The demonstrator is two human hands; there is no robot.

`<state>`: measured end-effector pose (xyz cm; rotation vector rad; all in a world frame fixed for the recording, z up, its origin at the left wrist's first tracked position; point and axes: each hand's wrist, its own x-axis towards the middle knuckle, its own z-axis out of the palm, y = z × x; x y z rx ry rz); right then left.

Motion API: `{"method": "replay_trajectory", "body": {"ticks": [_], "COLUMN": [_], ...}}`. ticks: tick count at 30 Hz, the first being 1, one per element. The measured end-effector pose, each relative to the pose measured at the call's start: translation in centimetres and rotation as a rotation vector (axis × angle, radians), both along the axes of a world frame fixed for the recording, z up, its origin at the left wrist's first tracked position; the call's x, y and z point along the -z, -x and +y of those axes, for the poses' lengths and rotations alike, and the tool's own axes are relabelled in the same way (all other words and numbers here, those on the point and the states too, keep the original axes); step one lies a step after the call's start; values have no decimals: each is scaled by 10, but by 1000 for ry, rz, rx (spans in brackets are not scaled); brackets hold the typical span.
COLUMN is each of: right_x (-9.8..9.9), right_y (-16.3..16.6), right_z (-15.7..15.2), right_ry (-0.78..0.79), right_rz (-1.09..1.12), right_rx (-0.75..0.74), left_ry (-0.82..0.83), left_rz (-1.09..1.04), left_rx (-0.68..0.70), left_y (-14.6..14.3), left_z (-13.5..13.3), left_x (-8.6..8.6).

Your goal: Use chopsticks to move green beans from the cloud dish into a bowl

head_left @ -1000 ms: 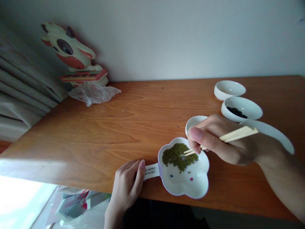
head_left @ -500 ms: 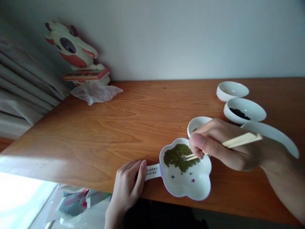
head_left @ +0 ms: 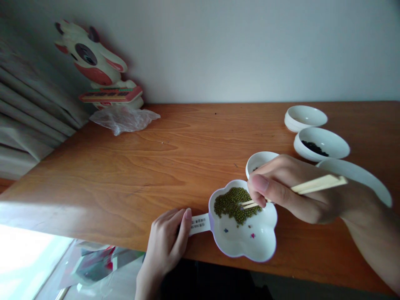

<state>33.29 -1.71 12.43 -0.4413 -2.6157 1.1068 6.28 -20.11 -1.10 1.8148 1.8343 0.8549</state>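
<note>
green beans [head_left: 229, 202] lie heaped inside the scalloped dish [head_left: 245, 246]; the left hand [head_left: 170, 235] grips its handle [head_left: 200, 223], presumably to steady it, while the right hand [head_left: 292, 189], by the dish's right rim, pinches chopsticks [head_left: 317, 184], apparently slanted so their tips reach the beans.

Tabletop [head_left: 187, 166], near edge: handled dish [head_left: 242, 248], beans [head_left: 231, 202] massed in its far part, handle [head_left: 200, 224] pointing left; left grip [head_left: 168, 235] at the handle's outer end. Right grip [head_left: 286, 187] over dish's far right side, chopsticks [head_left: 318, 184] in it, tips at the beans. Near bowl [head_left: 261, 157] just behind dish, partly hidden by right grip. Farther right, front to back: end dish [head_left: 359, 175], middle bowl [head_left: 336, 146] with seeds [head_left: 314, 148] inside, rear bowl [head_left: 293, 125]. Far left: toy [head_left: 100, 71], plastic bag [head_left: 125, 121] before it. Wall [head_left: 218, 50] behind; curtain [head_left: 28, 116] left.
</note>
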Motion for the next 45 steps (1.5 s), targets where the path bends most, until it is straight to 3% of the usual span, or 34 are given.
{"method": "replay_trajectory", "body": {"ticks": [16, 29, 35, 41, 45], "right_x": [4, 3, -3, -13, -6], "right_y": [0, 4, 5, -24, -53], "right_z": [1, -1, 0, 0, -8], "right_ry": [90, -80, -71, -28, -48], "right_rz": [4, -44, 18, 76, 47], "right_rx": [5, -13, -35, 123, 250], "left_ry": [-1, 4, -1, 18, 16], "left_rz": [-8, 7, 11, 14, 13], "left_rx": [9, 5, 7, 8, 8], "left_y": [-1, -1, -1, 0, -2], "left_z": [1, 1, 1, 2, 2], "left_x": [-2, -1, -1, 0, -2]}}
